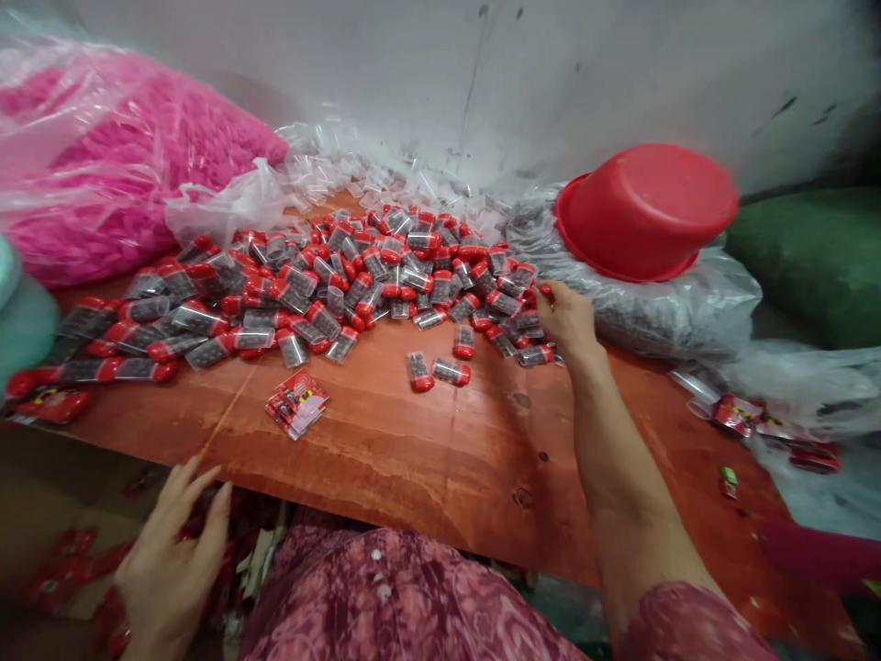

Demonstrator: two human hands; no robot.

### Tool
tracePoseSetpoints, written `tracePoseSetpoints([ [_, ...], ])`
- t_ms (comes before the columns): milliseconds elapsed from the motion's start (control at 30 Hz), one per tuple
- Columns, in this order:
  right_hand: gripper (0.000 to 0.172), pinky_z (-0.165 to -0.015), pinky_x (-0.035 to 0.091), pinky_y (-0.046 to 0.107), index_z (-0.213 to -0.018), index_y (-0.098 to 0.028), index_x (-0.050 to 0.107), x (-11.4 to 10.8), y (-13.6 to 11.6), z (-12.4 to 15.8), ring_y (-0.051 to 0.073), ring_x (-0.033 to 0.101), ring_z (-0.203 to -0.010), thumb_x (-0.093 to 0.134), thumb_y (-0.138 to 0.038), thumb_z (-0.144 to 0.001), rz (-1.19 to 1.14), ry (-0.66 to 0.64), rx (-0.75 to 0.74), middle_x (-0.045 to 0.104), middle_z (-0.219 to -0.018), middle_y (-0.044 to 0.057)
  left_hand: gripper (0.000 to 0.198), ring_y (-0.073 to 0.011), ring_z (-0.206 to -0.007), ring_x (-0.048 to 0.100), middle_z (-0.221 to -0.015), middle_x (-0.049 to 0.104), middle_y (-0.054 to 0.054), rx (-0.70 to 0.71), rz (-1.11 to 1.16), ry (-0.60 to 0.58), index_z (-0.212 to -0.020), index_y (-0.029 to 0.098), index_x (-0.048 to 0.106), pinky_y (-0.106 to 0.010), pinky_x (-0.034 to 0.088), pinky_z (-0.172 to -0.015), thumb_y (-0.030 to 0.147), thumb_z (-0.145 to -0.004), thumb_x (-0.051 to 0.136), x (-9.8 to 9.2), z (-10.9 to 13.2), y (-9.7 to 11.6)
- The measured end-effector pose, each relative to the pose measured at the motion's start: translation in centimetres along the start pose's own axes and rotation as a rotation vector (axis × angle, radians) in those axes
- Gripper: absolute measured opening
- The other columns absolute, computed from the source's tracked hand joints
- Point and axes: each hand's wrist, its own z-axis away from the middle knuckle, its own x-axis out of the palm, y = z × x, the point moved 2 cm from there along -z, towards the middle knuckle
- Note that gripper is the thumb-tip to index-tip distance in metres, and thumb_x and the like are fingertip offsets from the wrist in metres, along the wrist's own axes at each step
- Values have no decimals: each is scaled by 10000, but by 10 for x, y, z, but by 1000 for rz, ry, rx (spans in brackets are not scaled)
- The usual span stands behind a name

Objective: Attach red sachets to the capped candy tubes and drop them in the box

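A heap of small clear capsules with red caps (358, 266) covers the far half of a reddish wooden board (413, 450). My right hand (565, 317) reaches to the heap's right edge, fingers curled onto a red-capped capsule (543, 292). My left hand (169, 560) hangs below the board's near edge with fingers spread, over a box of red packets (69, 560). A small stack of red printed cards (297, 402) lies on the board between both hands. Two loose capsules (437, 369) lie apart from the heap.
A big clear bag of pink pieces (103, 156) lies at the far left. A red plastic basin (643, 211) rests tipped on a bag of dark parts (661, 312) at the right. Clear empty shells (385, 179) line the wall. A green bundle (812, 257) sits far right.
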Motion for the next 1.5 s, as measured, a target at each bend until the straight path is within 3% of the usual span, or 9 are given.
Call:
tracePoseSetpoints([
  [100, 198, -621, 423, 279, -802, -177, 624, -20, -37, 38, 175, 583, -635, 459, -285, -822, -190, 91, -44, 652, -689, 56, 304, -247, -1127, 575, -1182, 647, -23, 277, 162, -74, -1030, 266, 651, -393, 381, -1043, 204, -734, 622, 24, 1, 50],
  [233, 199, -544, 431, 256, -723, -199, 572, -10, -108, 107, 138, 547, -529, 459, -314, -840, -661, -179, -15, 602, -587, 4, 544, -265, -1196, 520, -1276, 579, -111, 348, 285, -409, -1228, 200, 536, -379, 393, -1024, 310, -713, 674, 80, 4, 103],
  [300, 210, -523, 434, 256, -716, -203, 565, 5, -137, 139, 134, 539, -512, 450, -323, -845, -829, -282, 23, 586, -569, -7, 598, -289, -1206, 505, -1294, 554, -148, 299, 331, -519, -1242, 175, 518, -406, 393, -1013, 354, -696, 686, 107, 5, 115],
  [433, 179, -557, 450, 286, -784, -208, 597, 19, -161, 172, 152, 561, -567, 476, -332, -830, -883, -382, 15, 612, -638, 5, 232, -288, -1034, 613, -1030, 682, -144, 228, 324, -651, -990, 177, 642, -460, 425, -945, 261, -809, 526, 134, 4, 107],
  [567, 339, -745, 467, 336, -860, -220, 664, 10, -160, 162, 192, 615, -796, 450, -483, -850, -949, -542, -202, 682, -838, 35, 242, -287, -1212, 500, -1110, 671, -108, 282, 331, -618, -1031, 211, 631, -523, 245, -1070, 260, -823, 518, 135, 2, 89],
  [733, 744, -780, 470, 345, -824, -209, 702, 30, -174, 143, 194, 623, -827, 136, -691, -849, -1085, -720, -49, 692, -811, 57, 238, -260, -1219, 499, -1110, 677, -94, 349, 329, -632, -1049, 222, 623, -541, 218, -1081, 227, -833, 522, 138, 4, 86],
  [1000, 498, -878, 359, 391, -952, -184, 674, 29, -204, 157, 224, 557, -937, 234, -417, -953, -473, -606, -436, 690, -995, 82, 273, -231, -1124, 565, -1086, 674, -119, 570, 243, -587, -1053, 152, 597, -463, 357, -1053, 115, -819, 461, 142, 9, 80],
  [1233, 366, -924, 289, 439, -854, -192, 674, 26, -213, 155, 225, 547, -871, 347, -334, -935, -168, -516, -467, 701, -904, 76, 352, -250, -1144, 546, -1141, 644, -131, 538, 268, -617, -1124, 151, 565, -480, 355, -1053, 108, -791, 463, 145, 10, 78],
  [1500, 488, -819, 469, 379, -1051, -211, 600, 47, -177, 181, 200, 605, -917, 226, -499, -929, -914, -392, -145, 665, -1008, 77, 245, -227, -1198, 510, -1167, 634, -121, 511, 254, -594, -1083, 157, 558, -471, 344, -1054, 231, -884, 435, 140, 8, 82],
])
